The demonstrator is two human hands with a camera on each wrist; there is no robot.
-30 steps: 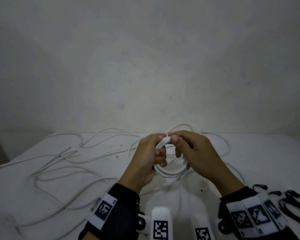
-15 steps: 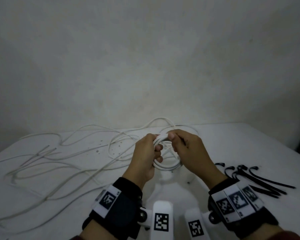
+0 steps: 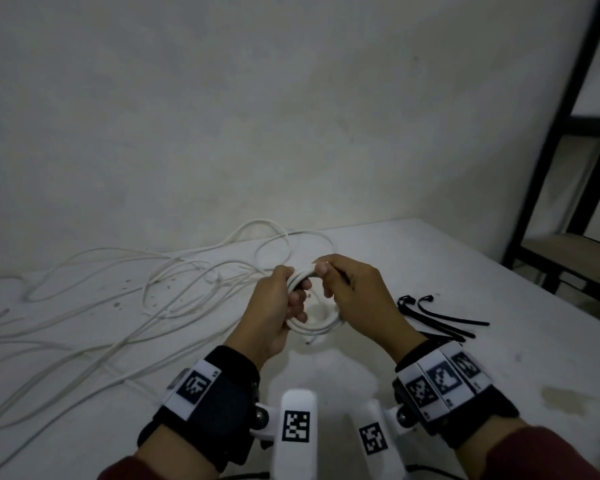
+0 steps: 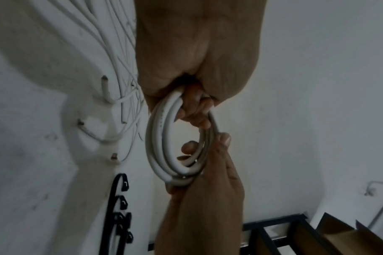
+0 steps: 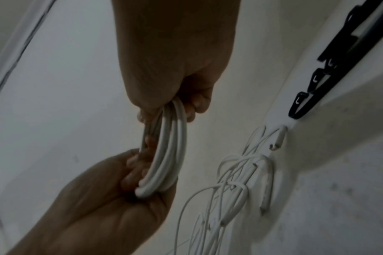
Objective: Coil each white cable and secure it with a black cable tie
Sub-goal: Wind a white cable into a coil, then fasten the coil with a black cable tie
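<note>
Both hands, left (image 3: 274, 306) & right (image 3: 357, 299), fingers curled round the coil (image 3: 312, 325) held above the table (image 3: 499, 358); ties (image 3: 440, 323) near right, so freeing a hand prob lets loops spring.

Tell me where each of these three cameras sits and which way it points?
Head: worn on the head, looking forward and down at the table; both wrists and hands show.
Left wrist: looks along the left hand to the white coil; the right hand also shows.
Right wrist: looks along the right hand to the coil; the left hand shows too.
Shared: all three show the coil, both hands and the black cable ties.
</note>
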